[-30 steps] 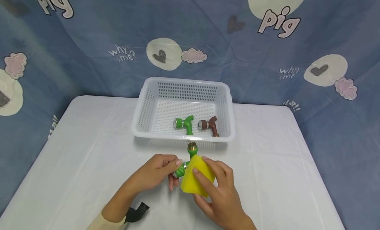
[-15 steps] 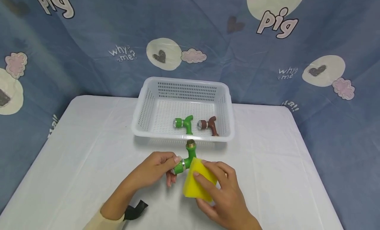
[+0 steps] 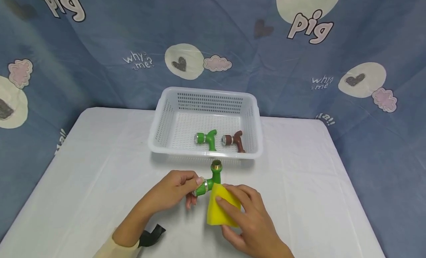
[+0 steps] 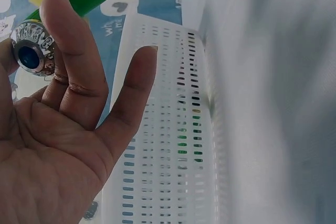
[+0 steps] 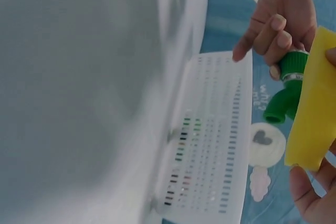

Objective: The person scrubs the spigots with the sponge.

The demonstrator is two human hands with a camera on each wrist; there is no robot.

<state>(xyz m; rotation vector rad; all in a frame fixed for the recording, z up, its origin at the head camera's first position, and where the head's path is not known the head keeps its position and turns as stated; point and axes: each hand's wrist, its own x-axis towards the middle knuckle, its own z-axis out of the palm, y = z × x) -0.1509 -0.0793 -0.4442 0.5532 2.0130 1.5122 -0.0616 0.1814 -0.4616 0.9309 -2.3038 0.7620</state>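
A green tap with a brass threaded end is held above the table in front of the basket. My left hand pinches its ribbed green knob between thumb and fingers; the left wrist view shows the silver knob end, with the little finger sticking out. In my right hand is a yellow sponge, gripped between thumb and fingers. The sponge lies against the tap's lower body and hides part of it. From the right wrist, the tap's curved spout shows beside the sponge.
A white perforated basket stands behind the hands at the table's far side. Inside lie a green tap and a brown tap. A black strap hangs by the left wrist. A white cloth covers the table.
The sponge in my right hand has slid down along the tap towards the person. The tap has tilted slightly in my left hand, which otherwise barely moves.
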